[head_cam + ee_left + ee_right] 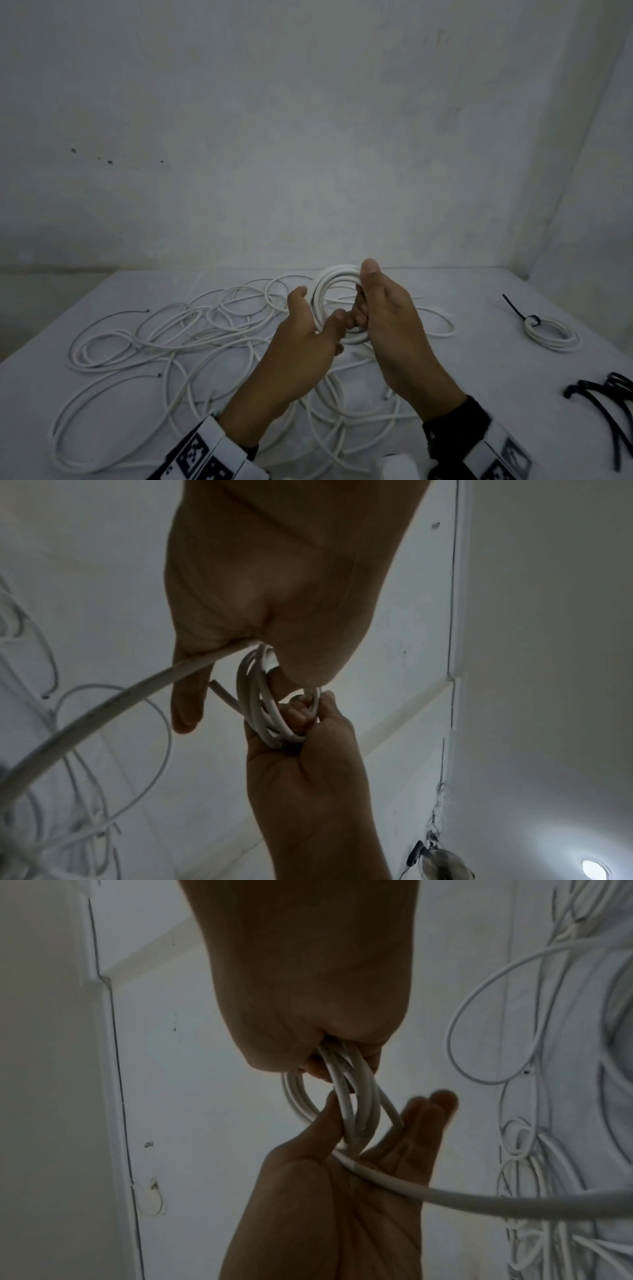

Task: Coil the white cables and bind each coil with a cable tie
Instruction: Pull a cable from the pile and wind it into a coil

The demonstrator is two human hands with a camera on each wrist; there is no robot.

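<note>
My right hand [363, 294] holds a small coil of white cable [327, 284] upright above the table, thumb over its top and fingers curled through the ring [342, 1074]. My left hand [320, 303] is beside the coil with straight fingers [428, 1118]. Its thumb touches the coil's lower left side. The cable's free run [394, 1180] lies across the left palm and trails down to the tangle of loose white cables [171, 335]. A finished coil [551, 334], bound with a black cable tie [517, 308], lies at the right.
A pile of black cable ties [603, 404] lies near the right edge of the white table [479, 377]. Loose cable loops cover the left and middle of the table. White walls close in behind and at the right.
</note>
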